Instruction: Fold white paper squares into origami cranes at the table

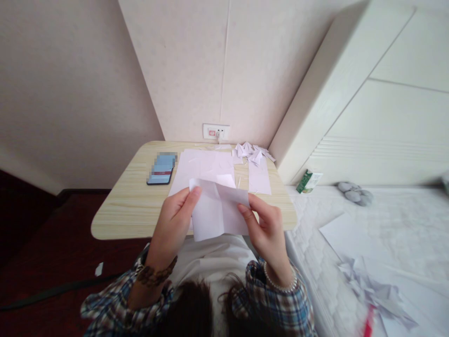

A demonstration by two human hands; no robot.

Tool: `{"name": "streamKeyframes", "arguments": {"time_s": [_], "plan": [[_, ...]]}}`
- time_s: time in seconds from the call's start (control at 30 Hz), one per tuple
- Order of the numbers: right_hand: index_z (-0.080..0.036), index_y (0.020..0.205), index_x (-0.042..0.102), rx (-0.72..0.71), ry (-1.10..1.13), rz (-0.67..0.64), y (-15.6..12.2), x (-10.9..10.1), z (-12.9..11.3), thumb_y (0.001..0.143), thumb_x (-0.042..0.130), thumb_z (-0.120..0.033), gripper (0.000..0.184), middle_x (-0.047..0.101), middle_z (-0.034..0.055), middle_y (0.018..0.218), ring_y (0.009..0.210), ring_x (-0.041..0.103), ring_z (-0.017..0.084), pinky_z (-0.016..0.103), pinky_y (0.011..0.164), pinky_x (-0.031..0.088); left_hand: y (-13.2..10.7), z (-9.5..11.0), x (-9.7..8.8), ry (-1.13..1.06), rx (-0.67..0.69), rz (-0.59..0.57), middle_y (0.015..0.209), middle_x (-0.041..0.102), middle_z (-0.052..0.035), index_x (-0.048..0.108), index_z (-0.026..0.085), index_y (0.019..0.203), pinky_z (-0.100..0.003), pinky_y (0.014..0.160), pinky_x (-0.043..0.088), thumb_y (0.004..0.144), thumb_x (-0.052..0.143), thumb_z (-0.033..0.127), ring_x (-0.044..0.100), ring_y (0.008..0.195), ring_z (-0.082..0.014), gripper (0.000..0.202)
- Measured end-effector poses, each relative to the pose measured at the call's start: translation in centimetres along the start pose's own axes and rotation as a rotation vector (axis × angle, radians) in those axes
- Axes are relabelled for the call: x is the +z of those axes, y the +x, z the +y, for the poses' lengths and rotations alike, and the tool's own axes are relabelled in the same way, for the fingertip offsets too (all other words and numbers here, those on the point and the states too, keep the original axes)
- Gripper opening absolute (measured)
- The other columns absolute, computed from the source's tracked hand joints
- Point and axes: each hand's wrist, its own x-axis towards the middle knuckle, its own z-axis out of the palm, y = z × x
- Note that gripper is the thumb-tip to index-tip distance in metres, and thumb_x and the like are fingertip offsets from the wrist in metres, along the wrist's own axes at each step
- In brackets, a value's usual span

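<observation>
A white sheet of paper (206,213) with a crease down its middle is held up above the front edge of the table. My left hand (177,210) pinches its left edge, thumb on the near face. On the other side, my right hand (264,222) grips the right edge between thumb and fingers. Behind the held sheet, larger white paper sheets (206,164) lie flat on the table, partly covered by it. Several folded paper pieces (247,150) are heaped at the table's back right corner, beside a paper strip (259,180).
A phone (161,168) lies on the left of the wooden table (129,206). A wall socket (216,131) is behind it. To the right, a mattress (305,224) bears a green and white box (308,181), a grey fabric item (355,193) and crumpled paper (382,295).
</observation>
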Motion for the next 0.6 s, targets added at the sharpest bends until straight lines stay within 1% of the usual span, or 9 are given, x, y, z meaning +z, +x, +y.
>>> {"name": "streamKeyframes", "arguments": {"time_s": [0.1,0.17,0.3,0.4,0.43,0.5,0.53,0.6], "plan": [[-0.035,0.121,0.064,-0.03,0.011,-0.05,-0.02,-0.04,-0.01,0.093,0.051,-0.016,0.036,0.073,-0.0019,0.115,0.103,0.068,0.018,0.031,0.089,0.055,0.21,-0.26,0.05,-0.032,0.0,-0.029,0.056,0.048,0.0032,0.05,0.019,0.059,-0.022,0.049,0.033,0.083,0.06,0.047,0.042,0.053,-0.0115,0.038],[-0.037,0.126,0.061,-0.023,0.018,-0.098,0.02,-0.1,-0.1,0.094,0.048,-0.015,0.04,0.07,-0.0029,0.122,0.112,0.065,0.018,0.032,0.096,0.052,0.29,-0.21,0.15,-0.072,-0.017,-0.035,0.056,0.047,0.0033,0.05,0.019,0.059,-0.022,0.048,0.033,0.082,0.062,0.046,0.041,0.053,-0.0114,0.037],[-0.035,0.128,0.06,-0.018,0.048,-0.16,0.14,-0.17,-0.31,0.096,0.044,-0.015,0.041,0.067,-0.0031,0.127,0.122,0.059,0.019,0.038,0.107,0.046,0.33,0.18,0.35,-0.154,-0.051,-0.036,0.053,0.045,0.0036,0.051,0.019,0.057,-0.021,0.047,0.033,0.077,0.067,0.045,0.041,0.053,-0.0112,0.036],[-0.034,0.127,0.06,-0.01,0.041,-0.159,0.15,-0.09,-0.3,0.095,0.046,-0.016,0.039,0.067,-0.0017,0.127,0.121,0.06,0.02,0.039,0.107,0.045,0.33,0.37,0.44,-0.165,-0.061,-0.012,0.052,0.046,0.0039,0.052,0.019,0.056,-0.021,0.046,0.033,0.075,0.067,0.049,0.042,0.051,-0.0111,0.039],[-0.033,0.127,0.061,-0.004,0.033,-0.15,0.14,-0.04,-0.26,0.095,0.047,-0.017,0.039,0.067,-0.001,0.126,0.119,0.061,0.02,0.038,0.105,0.047,0.33,0.41,0.48,-0.161,-0.064,-0.016,0.053,0.05,0.0035,0.054,0.018,0.059,-0.021,0.046,0.035,0.075,0.068,0.049,0.044,0.052,-0.0114,0.038],[-0.032,0.126,0.061,0.001,0.022,-0.123,0.13,0.07,-0.14,0.093,0.052,-0.018,0.037,0.069,0.0001,0.124,0.113,0.064,0.021,0.036,0.099,0.051,0.3,0.49,0.57,-0.158,-0.064,-0.055,0.062,0.061,0.0012,0.063,0.017,0.071,-0.022,0.05,0.04,0.073,0.07,0.049,0.052,0.056,-0.0133,0.033],[-0.031,0.125,0.062,0.004,0.018,-0.109,0.13,0.12,-0.07,0.092,0.053,-0.018,0.037,0.07,0.0006,0.122,0.11,0.066,0.021,0.036,0.096,0.052,0.27,0.54,0.63,-0.161,-0.063,-0.082,0.068,0.067,-0.0005,0.066,0.016,0.079,-0.023,0.054,0.044,0.072,0.072,0.047,0.057,0.061,-0.0153,0.032],[-0.03,0.122,0.064,0.008,0.014,-0.087,0.16,0.21,0.0,0.091,0.055,-0.019,0.034,0.072,0.0011,0.118,0.105,0.067,0.021,0.036,0.092,0.054,0.2,0.65,0.76,-0.165,-0.061,-0.119,0.08,0.073,-0.004,0.068,0.015,0.093,-0.026,0.062,0.05,0.069,0.075,0.044,0.064,0.071,-0.0194,0.038]]}}
